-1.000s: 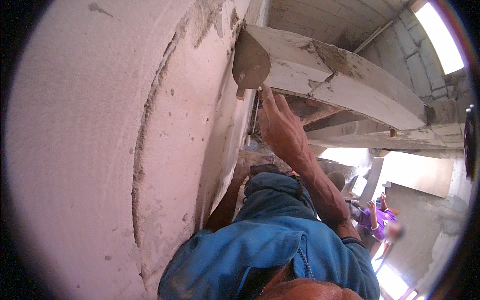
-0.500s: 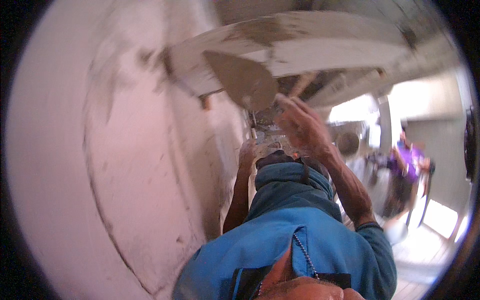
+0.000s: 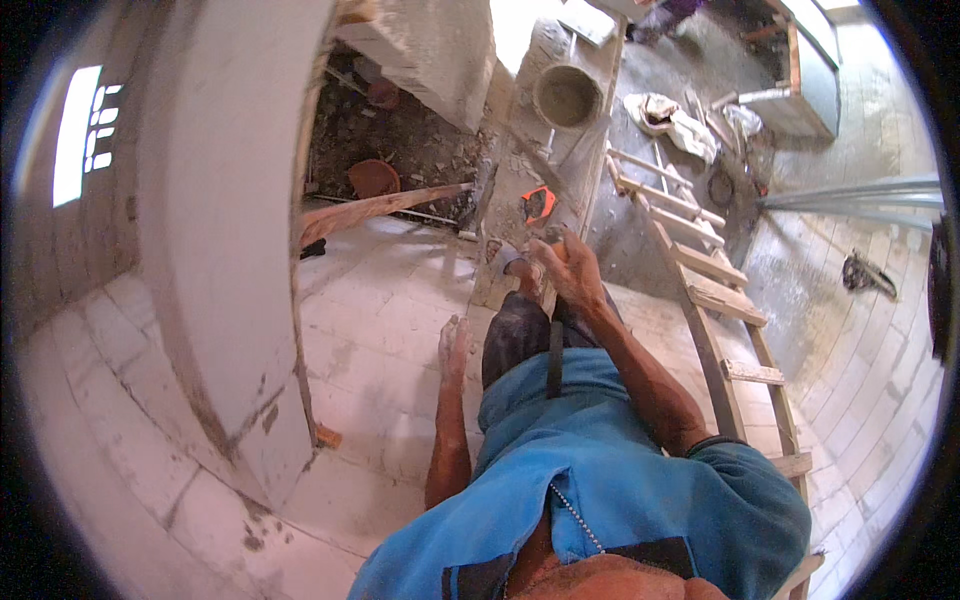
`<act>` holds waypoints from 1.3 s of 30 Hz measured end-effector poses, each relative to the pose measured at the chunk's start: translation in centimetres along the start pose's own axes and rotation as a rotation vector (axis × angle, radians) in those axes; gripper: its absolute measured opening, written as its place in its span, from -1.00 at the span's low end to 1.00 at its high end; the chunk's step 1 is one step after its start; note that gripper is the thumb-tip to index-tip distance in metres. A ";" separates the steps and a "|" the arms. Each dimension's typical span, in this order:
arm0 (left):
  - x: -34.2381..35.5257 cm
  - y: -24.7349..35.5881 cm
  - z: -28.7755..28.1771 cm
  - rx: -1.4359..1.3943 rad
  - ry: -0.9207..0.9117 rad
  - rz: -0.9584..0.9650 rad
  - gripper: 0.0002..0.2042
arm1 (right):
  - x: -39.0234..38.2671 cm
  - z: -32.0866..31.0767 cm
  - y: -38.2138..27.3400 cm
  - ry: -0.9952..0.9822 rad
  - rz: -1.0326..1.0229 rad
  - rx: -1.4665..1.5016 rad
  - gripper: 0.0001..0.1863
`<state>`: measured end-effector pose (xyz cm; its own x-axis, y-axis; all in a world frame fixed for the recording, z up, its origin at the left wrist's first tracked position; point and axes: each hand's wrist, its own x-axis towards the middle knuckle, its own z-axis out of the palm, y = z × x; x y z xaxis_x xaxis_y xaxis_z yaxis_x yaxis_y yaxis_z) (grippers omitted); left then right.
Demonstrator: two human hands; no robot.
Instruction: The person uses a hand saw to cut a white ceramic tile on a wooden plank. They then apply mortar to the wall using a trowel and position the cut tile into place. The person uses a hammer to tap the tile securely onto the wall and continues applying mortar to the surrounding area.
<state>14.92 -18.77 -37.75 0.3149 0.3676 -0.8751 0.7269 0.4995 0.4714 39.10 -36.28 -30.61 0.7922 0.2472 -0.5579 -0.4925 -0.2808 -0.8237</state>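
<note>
My right hand (image 3: 575, 272) is closed round a trowel in front of my waist. Beyond the fist a bit of its orange handle end shows, and the dark blade (image 3: 555, 360) appears nearly edge-on against my blue shirt. My left hand (image 3: 453, 345), dusty and pale, hangs low at my left side beside the block wall; its fingers look loosely extended, with nothing visible in them. Ahead of my feet, an orange-and-black tool handle (image 3: 539, 205) lies on the narrow plank platform (image 3: 520, 170). Farther along stands a round bucket (image 3: 568, 97) with grey mortar inside.
A wooden ladder (image 3: 710, 285) leans at my right. To the left rises a plastered wall edge (image 3: 230, 220). Below lie an orange bowl (image 3: 374, 178), a wooden beam (image 3: 385, 213), rubble and white sacks (image 3: 690, 135). Someone in purple (image 3: 672, 15) is at the far top.
My view has swung down and away from the wall top. My right hand has lowered with the trowel, its blade turning from broadside to nearly edge-on. The left hand now hangs apart from the wall.
</note>
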 end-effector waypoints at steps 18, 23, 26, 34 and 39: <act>62.0 -0.8 46.3 -0.173 -0.452 -0.107 -0.71 | 4.7 -9.5 23.4 0.453 0.680 0.512 -0.62; 69.5 0.3 51.1 -0.567 -0.338 -0.451 -0.59 | 5.3 -11.0 24.4 0.508 0.605 0.603 -0.56; 70.1 2.2 51.8 -0.543 -0.477 -0.121 -0.57 | 5.4 -11.3 24.3 0.537 0.579 0.639 -0.56; 54.0 18.1 44.2 -0.257 -0.389 0.155 -0.65 | 6.7 -12.9 21.1 0.403 0.454 0.551 -0.64; 30.6 23.3 30.8 -0.241 -0.325 0.288 -0.71 | 12.5 -20.4 14.6 0.034 0.077 -0.384 -0.54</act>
<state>60.28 -20.10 -56.97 0.6844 0.2728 -0.6762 0.4325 0.5947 0.6777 49.23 -56.22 -47.55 0.7732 0.1826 -0.6073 -0.3853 -0.6253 -0.6786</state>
